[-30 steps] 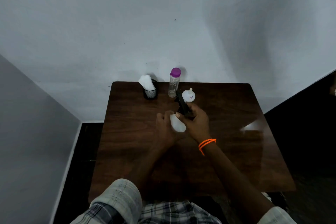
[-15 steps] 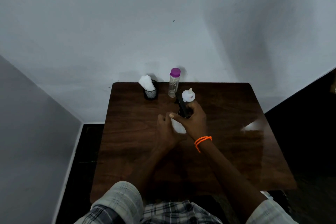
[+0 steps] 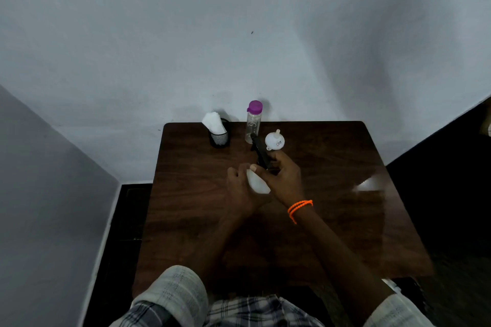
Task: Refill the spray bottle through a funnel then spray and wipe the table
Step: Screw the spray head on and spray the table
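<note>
Spray bottle mostly buried under both hands!
Only its white body (image 3: 257, 184) peeks between them; funnel's (image 3: 274, 140) label unreadable, too small.

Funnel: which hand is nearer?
Right. The right hand sits just below the funnel, gripping the sprayer head; the left hand is farther, lower-left, holding the bottle body.

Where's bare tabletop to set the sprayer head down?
Free: the table right of the right hand, and left of the left hand. Crowded: the back edge, with tissue cup, water bottle and funnel.
</note>
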`<action>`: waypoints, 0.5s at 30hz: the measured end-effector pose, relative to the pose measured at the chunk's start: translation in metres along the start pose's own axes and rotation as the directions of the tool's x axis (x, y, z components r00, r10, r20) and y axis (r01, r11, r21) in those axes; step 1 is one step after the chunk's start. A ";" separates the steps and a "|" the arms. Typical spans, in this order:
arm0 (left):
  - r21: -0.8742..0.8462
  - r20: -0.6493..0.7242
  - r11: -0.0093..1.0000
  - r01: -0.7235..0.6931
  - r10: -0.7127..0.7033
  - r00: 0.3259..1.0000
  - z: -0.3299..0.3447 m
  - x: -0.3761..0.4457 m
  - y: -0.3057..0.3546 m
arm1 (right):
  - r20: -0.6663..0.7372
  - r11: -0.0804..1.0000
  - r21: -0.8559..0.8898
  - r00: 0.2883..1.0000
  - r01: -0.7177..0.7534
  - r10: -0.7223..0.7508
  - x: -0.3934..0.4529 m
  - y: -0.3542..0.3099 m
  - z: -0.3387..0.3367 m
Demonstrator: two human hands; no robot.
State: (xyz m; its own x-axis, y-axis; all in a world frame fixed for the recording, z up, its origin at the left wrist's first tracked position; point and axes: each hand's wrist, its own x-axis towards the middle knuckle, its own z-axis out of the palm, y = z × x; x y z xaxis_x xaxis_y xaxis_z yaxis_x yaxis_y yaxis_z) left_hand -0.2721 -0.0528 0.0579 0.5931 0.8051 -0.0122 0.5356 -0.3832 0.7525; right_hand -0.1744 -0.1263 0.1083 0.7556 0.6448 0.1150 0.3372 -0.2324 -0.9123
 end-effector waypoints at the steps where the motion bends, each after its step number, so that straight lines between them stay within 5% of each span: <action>1: -0.017 -0.008 1.000 -0.018 0.018 1.000 0.001 0.000 -0.001 | -0.015 1.000 -0.005 1.000 -0.004 0.004 0.000 0.000 0.001; 6: -0.016 0.064 0.999 -0.037 0.038 0.997 0.003 -0.001 -0.008 | -0.057 0.997 -0.058 0.998 -0.041 0.038 -0.001 0.001 0.003; 15: 0.010 0.028 0.998 -0.063 0.063 0.998 0.002 0.005 -0.007 | 0.081 1.000 0.001 0.996 0.028 -0.028 0.001 0.002 -0.003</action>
State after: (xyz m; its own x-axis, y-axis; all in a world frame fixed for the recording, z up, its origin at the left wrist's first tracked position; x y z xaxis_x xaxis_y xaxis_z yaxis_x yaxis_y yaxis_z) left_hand -0.2719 -0.0473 0.0519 0.6418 0.7667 0.0167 0.5035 -0.4378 0.7448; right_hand -0.1715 -0.1287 0.1077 0.6983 0.7076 0.1080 0.3572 -0.2137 -0.9092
